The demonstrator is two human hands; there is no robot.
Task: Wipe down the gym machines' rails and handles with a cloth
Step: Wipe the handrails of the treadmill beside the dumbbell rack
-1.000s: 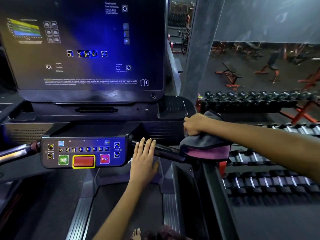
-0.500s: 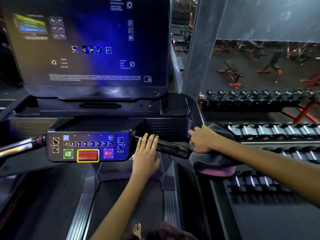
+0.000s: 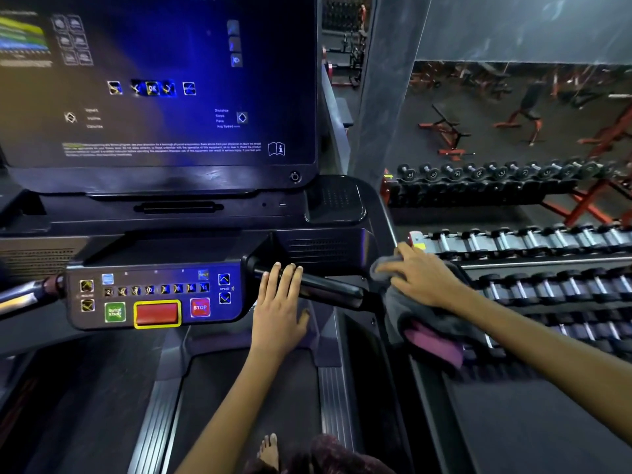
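My left hand (image 3: 278,313) rests flat, fingers loose, on the black handle (image 3: 318,285), while my right hand (image 3: 422,280) presses the grey-and-pink cloth (image 3: 427,323) onto the side rail, dumbbell racks (image 3: 533,268) beyond.

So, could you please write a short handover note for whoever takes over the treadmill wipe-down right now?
Left hand: open, flat, fingers resting on the black handlebar beside the control panel.
Right hand: pressing the grey and pink cloth onto the right side rail where the handlebar ends.
Done: cannot tell which parts are already wiped.
Left: the handlebar, the left chrome grip, other machines.
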